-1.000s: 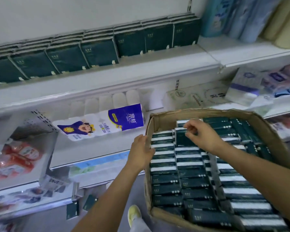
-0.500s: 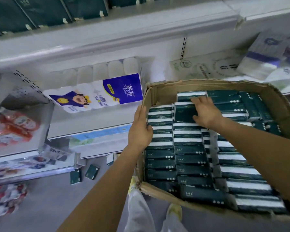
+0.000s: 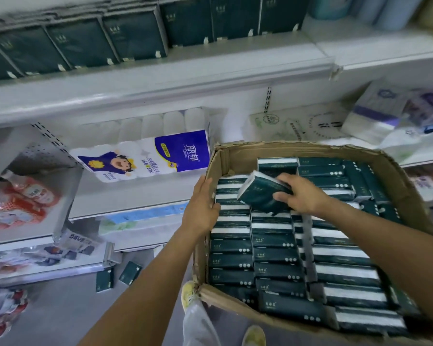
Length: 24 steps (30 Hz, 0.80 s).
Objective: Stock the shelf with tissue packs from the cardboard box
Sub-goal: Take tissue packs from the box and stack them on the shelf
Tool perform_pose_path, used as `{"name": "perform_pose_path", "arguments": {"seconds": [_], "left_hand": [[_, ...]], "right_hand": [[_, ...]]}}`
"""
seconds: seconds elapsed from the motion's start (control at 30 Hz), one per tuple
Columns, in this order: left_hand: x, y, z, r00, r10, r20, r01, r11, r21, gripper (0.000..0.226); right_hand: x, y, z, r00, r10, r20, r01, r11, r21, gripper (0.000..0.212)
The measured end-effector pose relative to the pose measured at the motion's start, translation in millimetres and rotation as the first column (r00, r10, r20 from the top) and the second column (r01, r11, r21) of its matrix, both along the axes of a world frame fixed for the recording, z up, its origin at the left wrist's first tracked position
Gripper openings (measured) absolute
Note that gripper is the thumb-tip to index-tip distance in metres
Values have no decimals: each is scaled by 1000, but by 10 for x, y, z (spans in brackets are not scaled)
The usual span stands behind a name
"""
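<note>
One tissue pack (image 3: 259,196) in the right hand (image 3: 301,194) points leftward, tilted.

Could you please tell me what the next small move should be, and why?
Probably lift the tissue pack clear of the cardboard box and carry it up to the top shelf: the right hand grips it tilted above the rows, the left hand holds the box wall, and matching packs line that shelf.
</note>
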<state>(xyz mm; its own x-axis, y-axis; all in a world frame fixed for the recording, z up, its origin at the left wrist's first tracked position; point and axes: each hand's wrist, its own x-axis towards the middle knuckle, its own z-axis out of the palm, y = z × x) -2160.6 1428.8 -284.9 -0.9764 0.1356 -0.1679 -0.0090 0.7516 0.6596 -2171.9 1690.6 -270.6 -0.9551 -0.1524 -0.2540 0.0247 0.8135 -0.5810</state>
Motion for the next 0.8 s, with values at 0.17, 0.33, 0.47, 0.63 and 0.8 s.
{"name": "perform_pose_path", "arguments": {"seconds": [0.17, 0.33, 0.47, 0.63, 0.8], "left_hand": [[-42, 15, 242, 1000, 8, 4, -8, 1000, 29, 60], [-146, -80, 647, 995, 66, -80, -51, 985, 167, 48], [-398, -349, 1029, 983, 151, -102, -117, 953, 279, 49], [-740, -704, 1606, 965, 170, -202, -103, 947, 306, 48], [-1141, -953, 2003, 915, 138, -378, -71, 980, 186, 46]], "right_hand": [[-17, -32, 350, 998, -60, 34, 67, 962, -265, 18], [-184, -128, 751, 995, -92, -27, 77, 937, -342, 24], [-370, -320, 1123, 985, -123, -120, 60, 903, -426, 23], [-685, -674, 1711, 931, -129, -342, -39, 895, -444, 23], [-1141, -1002, 2100, 880, -171, -444, -58, 888, -456, 29]]}}
